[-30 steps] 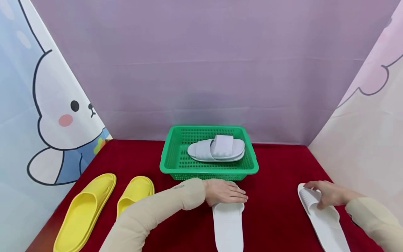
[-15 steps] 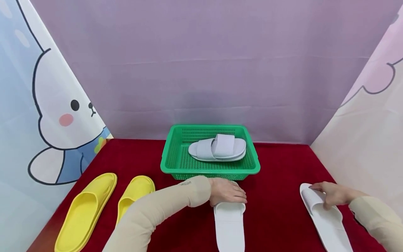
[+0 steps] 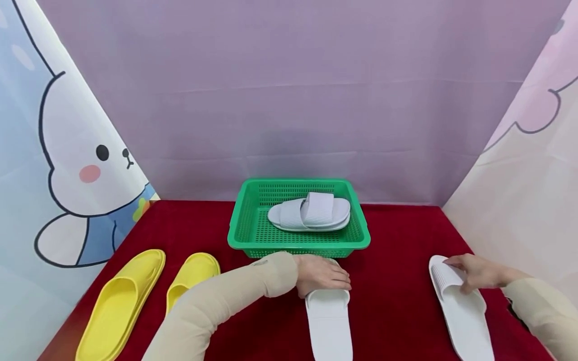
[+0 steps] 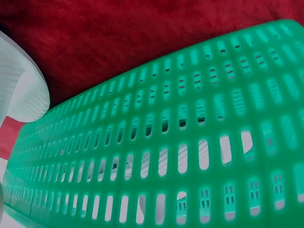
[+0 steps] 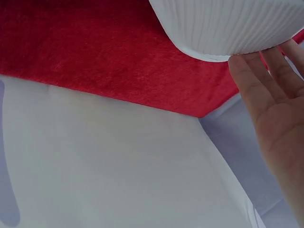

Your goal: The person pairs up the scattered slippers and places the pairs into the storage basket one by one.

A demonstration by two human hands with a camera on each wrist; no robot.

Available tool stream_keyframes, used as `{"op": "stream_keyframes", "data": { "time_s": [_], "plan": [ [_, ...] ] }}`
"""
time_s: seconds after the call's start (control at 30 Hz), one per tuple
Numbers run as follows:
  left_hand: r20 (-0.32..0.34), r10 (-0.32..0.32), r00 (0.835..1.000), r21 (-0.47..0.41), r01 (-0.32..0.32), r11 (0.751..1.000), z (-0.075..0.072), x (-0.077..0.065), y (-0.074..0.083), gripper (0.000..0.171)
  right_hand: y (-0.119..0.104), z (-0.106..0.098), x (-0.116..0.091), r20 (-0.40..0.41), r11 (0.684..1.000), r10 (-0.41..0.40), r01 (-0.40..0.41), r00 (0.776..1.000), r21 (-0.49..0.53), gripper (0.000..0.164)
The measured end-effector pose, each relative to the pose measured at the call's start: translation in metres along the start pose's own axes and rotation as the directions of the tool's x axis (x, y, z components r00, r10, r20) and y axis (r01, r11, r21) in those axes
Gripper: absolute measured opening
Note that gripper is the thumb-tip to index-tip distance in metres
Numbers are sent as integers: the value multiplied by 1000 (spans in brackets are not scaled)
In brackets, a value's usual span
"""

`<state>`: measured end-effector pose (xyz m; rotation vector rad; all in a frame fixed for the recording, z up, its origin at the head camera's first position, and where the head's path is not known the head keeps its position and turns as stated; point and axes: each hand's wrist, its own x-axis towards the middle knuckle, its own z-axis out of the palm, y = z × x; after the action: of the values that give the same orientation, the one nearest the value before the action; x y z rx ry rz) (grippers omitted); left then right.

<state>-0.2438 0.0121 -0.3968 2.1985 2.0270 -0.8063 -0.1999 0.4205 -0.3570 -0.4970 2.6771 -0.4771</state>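
Note:
My left hand [image 3: 321, 275] lies across the strap of a white slipper [image 3: 329, 326] in the middle, just in front of the green basket [image 3: 298, 245]. Its fingers bend over the slipper's right side and the thumb is at the left, hiding most of the strap. At the right, my right hand [image 3: 478, 273] holds another white slipper [image 3: 467, 321] by its ribbed strap, thumb by the strap's opening and fingertips toward the toe. In the right wrist view, the fingers [image 5: 251, 76] meet the edge of that slipper [image 5: 228, 23]. The left wrist view shows a white slipper's toe [image 4: 28, 90] beside the basket.
Two pale slippers [image 3: 311, 215] lie overlapped in the basket. A pair of yellow slippers, one outermost [image 3: 117, 306] and one partly behind my left sleeve [image 3: 194, 273], is on the left. A red cloth [image 3: 393, 281] covers the table; curtains [image 3: 302, 100] enclose it.
The right slipper has turned slightly, its toe shifting a little forward, with my right hand on it. My left hand and its slipper stay nearly in place.

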Motion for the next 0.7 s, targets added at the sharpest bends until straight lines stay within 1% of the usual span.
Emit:
{"op": "stream_keyframes", "data": {
  "time_s": [0.13, 0.2, 0.3, 0.4, 0.5, 0.63, 0.7],
  "plan": [
    [-45, -4, 999, -43, 2, 999, -2, -5, 4, 98, -3, -3, 1, -27, 1000, 11, -11, 1000, -3, 64],
    [-61, -20, 998, -64, 16, 998, -5, -8, 6, 97, -5, -5, 1, -41, 1000, 15, -15, 999, 2, 64],
    [-89, -62, 994, -65, 56, 996, -10, -14, 10, 97, -9, -5, 1, -56, 1000, 23, -22, 998, 10, 66],
    [-147, -104, 984, -61, 96, 993, -13, -20, 14, 99, -15, -7, 0, -72, 999, 33, -32, 997, 7, 69],
    [-197, -141, 970, -60, 132, 989, -17, -24, 18, 102, -21, -10, -3, -112, 1000, 23, -24, 993, -3, 69],
    [-229, -168, 959, -56, 160, 986, -22, -29, 22, 103, -28, -16, -1, -182, 1000, 5, -10, 983, -30, 67],
    [-239, -178, 955, -48, 171, 984, -25, -31, 24, 105, -31, -20, -1, -202, 1000, 2, -8, 979, -31, 67]
  ]
}}
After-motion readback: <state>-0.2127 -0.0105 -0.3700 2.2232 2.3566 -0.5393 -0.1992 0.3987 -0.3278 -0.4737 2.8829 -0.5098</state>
